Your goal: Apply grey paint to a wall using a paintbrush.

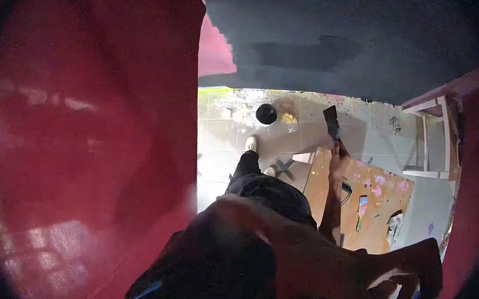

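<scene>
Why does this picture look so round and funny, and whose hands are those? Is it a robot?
No robot! These are a person's bare hands. A wide camera on their head looks down and makes straight edges bend. The right hand holds a dark, flat brush. The left hand is curled, close to the camera and shadowy; I can't tell whether it holds anything. On the paint-spattered tan board lie a colourful tool and a pale crumpled thing.
</scene>
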Demonstrator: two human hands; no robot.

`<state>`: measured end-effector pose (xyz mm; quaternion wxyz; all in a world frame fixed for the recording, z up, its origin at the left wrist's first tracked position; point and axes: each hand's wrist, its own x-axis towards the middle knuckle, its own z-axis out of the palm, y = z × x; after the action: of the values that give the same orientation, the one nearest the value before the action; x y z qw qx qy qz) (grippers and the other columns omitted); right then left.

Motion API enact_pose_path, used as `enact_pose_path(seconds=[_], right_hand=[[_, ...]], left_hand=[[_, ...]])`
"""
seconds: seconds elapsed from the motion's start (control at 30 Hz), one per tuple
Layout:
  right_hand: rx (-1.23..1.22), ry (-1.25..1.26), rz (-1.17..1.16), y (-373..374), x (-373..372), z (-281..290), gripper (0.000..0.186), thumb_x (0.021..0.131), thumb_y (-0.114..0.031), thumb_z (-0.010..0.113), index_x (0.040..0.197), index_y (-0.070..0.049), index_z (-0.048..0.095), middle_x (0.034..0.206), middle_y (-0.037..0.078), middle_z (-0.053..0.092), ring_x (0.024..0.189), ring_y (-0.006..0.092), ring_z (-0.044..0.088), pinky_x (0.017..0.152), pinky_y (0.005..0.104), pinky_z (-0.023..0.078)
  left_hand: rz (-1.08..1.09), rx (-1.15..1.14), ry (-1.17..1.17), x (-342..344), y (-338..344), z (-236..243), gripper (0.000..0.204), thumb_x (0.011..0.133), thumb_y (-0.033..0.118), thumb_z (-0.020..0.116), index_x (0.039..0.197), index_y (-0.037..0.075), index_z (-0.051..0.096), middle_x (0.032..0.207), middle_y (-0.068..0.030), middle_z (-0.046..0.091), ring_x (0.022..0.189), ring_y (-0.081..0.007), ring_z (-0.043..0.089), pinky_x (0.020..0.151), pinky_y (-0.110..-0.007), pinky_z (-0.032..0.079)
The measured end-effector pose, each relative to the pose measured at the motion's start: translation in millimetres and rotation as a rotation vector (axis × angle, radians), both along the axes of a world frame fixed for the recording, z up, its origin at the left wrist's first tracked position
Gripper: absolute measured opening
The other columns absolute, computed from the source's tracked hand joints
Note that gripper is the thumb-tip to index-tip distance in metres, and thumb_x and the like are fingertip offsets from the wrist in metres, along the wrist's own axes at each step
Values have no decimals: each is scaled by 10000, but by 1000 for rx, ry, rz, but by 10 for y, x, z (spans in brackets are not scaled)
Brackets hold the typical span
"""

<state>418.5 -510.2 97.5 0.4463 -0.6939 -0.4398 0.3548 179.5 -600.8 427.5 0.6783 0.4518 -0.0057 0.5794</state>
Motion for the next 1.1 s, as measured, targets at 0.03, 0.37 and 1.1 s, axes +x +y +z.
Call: enact_pose_path(seconds=[0.03,0.37,1.1], right_hand=[[62,19,-8,-7,26,-8,319,940,-237,510,1050,44,616,826,56,609,737,119,508,686,282,438],[60,-153,-3,104,12,101,332,932,-240,495,1098,24,609,827,190,650,716,175,563,674,342,454],[36,-167,-57,798,-543,-27,330,944,-258,508,1046,38,616,722,2,538,638,101,446,547,279,390]], left_hand=[[8,-7,14,-4,0,-4,406,758,148,693,1127,56,552,980,-75,541,834,-200,522,831,-353,405],[59,-86,115,-112,204,-96,403,760,113,683,1134,60,542,984,-66,531,848,-187,516,820,-345,409],[114,-369,287,-919,1395,-762,411,764,35,661,1148,69,518,994,-46,511,879,-159,502,795,-325,418]])
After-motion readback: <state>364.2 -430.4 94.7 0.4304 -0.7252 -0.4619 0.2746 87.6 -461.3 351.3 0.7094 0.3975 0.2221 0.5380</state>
